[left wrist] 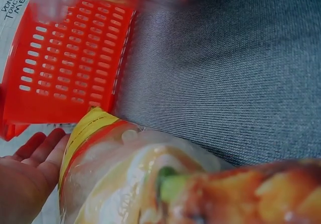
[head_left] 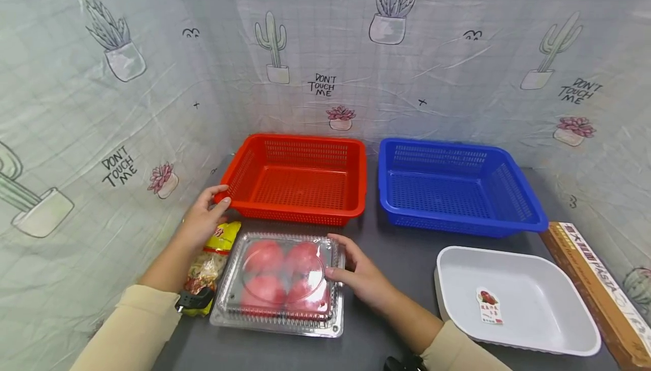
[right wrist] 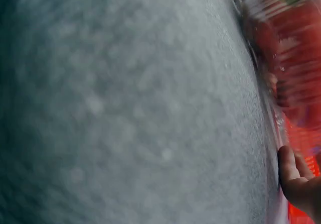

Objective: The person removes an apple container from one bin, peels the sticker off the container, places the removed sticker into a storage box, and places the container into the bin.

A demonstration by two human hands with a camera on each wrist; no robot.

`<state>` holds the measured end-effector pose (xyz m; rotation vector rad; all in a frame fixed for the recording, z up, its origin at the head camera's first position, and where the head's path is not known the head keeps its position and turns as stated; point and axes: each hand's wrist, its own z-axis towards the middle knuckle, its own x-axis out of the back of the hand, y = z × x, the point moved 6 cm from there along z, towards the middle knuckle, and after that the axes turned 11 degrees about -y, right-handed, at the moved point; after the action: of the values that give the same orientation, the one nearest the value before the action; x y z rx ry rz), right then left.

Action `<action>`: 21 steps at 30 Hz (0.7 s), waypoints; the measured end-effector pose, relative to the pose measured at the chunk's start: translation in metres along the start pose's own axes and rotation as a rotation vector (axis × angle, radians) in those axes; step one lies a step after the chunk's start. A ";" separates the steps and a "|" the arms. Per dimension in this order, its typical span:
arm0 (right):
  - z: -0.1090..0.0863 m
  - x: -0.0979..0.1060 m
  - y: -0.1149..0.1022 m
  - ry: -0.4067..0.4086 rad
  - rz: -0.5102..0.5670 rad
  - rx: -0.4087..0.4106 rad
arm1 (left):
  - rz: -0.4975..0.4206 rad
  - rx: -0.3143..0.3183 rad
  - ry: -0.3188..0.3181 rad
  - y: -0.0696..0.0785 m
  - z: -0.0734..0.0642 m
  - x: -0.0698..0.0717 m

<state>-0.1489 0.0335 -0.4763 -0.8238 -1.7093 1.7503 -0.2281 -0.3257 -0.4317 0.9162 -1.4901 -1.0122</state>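
My left hand (head_left: 200, 221) is at the near left corner of the red plastic basket (head_left: 295, 213), with the red rim between thumb and fingers. Its fingers (left wrist: 42, 153) appear extended beside the basket in the left wrist view. My right hand (head_left: 363, 275) holds the right edge of a clear plastic clamshell box (head_left: 277, 326), thumb over the lid and fingers at the far right corner. Several red round fruits show through the lid. In the right wrist view, fingers (right wrist: 288, 169) appear beside the blurred box. A yellow-ended food packet (head_left: 211, 261) lies below my left hand.
A blue basket (head_left: 463, 227) stands right of the red one. Nearer, a white tray (head_left: 544, 303) bears a small fruit-printed label (head_left: 490, 306). A long pasta box (head_left: 597, 286) lies along the right side. A printed curtain (head_left: 305, 49) borders the grey table (head_left: 386, 269).
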 end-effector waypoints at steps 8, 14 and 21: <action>0.000 -0.003 -0.001 0.005 0.066 0.038 | -0.030 0.012 0.001 -0.003 -0.001 -0.002; 0.003 -0.004 0.002 0.018 0.182 0.012 | -0.018 0.003 -0.010 -0.004 -0.001 0.001; 0.007 -0.004 -0.003 0.038 0.231 -0.016 | -0.001 -0.006 -0.023 -0.003 0.001 0.002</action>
<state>-0.1513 0.0261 -0.4730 -1.0910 -1.6595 1.8590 -0.2297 -0.3278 -0.4337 0.9040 -1.5050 -1.0311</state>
